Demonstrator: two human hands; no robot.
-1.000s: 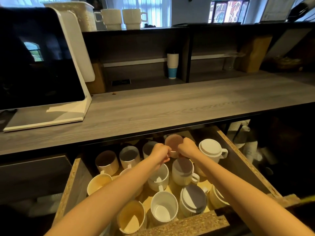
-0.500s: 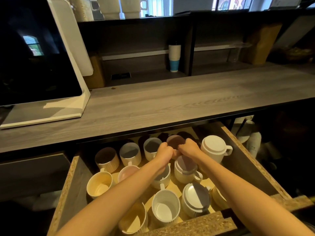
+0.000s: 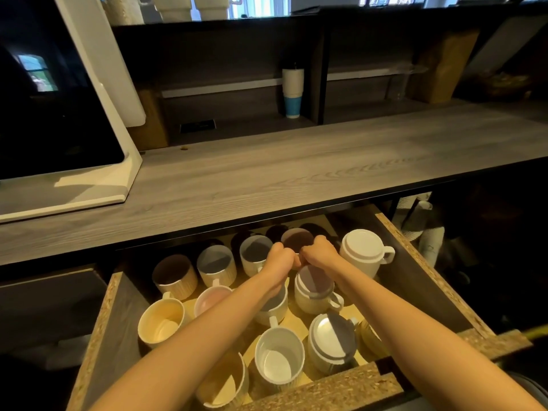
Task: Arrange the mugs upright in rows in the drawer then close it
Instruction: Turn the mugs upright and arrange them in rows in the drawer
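Both hands curl round one dark-lined mug (image 3: 297, 239), far row of drawer (image 3: 326, 387): left hand (image 3: 280, 259) at its left, right hand (image 3: 318, 253) at its right. Seat it level beside grey-lined mug (image 3: 255, 253); avoid bumping inverted white mug (image 3: 360, 250).

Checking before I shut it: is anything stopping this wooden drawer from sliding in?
Only your own arms: left hand and right hand reach into the chipboard drawer, gripping the dark-lined mug in its back row.
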